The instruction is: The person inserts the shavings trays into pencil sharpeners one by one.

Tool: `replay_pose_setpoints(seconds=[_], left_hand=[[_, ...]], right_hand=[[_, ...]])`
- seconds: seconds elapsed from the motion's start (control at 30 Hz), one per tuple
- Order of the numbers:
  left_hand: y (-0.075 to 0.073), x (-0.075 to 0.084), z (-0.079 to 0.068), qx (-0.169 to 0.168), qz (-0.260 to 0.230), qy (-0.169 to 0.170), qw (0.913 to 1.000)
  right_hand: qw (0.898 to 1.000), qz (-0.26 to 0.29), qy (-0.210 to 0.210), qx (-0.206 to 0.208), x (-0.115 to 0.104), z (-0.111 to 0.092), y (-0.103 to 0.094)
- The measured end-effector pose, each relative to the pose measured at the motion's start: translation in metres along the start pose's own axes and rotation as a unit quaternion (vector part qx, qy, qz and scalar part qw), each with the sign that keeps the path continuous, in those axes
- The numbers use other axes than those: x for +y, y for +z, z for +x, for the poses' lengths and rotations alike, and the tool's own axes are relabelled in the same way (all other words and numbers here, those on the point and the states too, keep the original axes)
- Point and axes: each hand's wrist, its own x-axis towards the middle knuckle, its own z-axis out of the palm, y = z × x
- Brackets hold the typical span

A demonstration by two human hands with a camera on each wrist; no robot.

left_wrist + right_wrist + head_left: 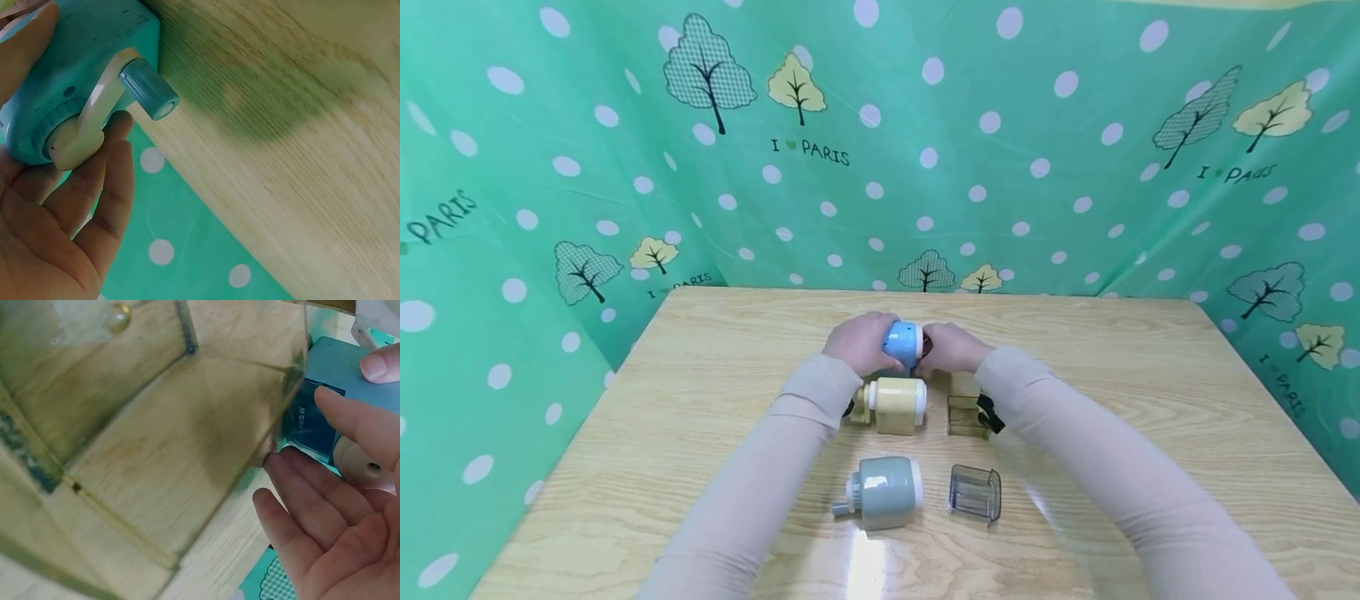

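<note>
My left hand (867,343) grips a blue hand-crank pencil sharpener (901,343). In the left wrist view, the thumb lies on the body and the fingers reach around behind the crank handle (150,89). My right hand (953,346) is at the sharpener's front end. There the right wrist view shows a dark blue shavings drawer (312,420) set in the body beside the round pencil hole, with the thumb at one edge and fingertips at the other. The palm faces the camera. Part of the drawer is hidden behind a see-through yellowish drawer (156,456).
A yellow sharpener (897,406) stands just in front of the blue one, with its yellowish drawer (966,417) to the right. Nearer is a grey-green sharpener (889,492), a clear grey drawer (975,493) beside it. A green dotted cloth (925,192) hangs behind the wooden table (737,350).
</note>
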Motion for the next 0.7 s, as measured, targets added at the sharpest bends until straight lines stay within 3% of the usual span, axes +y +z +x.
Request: replay_pose_setpoints(seconds=[0.37, 0.7], left_hand=[[-0.003, 0.003, -0.003, -0.018, 0.06, -0.003, 0.998], [-0.015, 0.007, -0.011, 0.029, 0.09, 0.031, 0.9951]], right_hand=[[1.0, 0.019, -0.011, -0.005, 0.003, -0.01, -0.006], [0.999, 0.023, -0.02, 0.028, -0.002, -0.029, -0.017]])
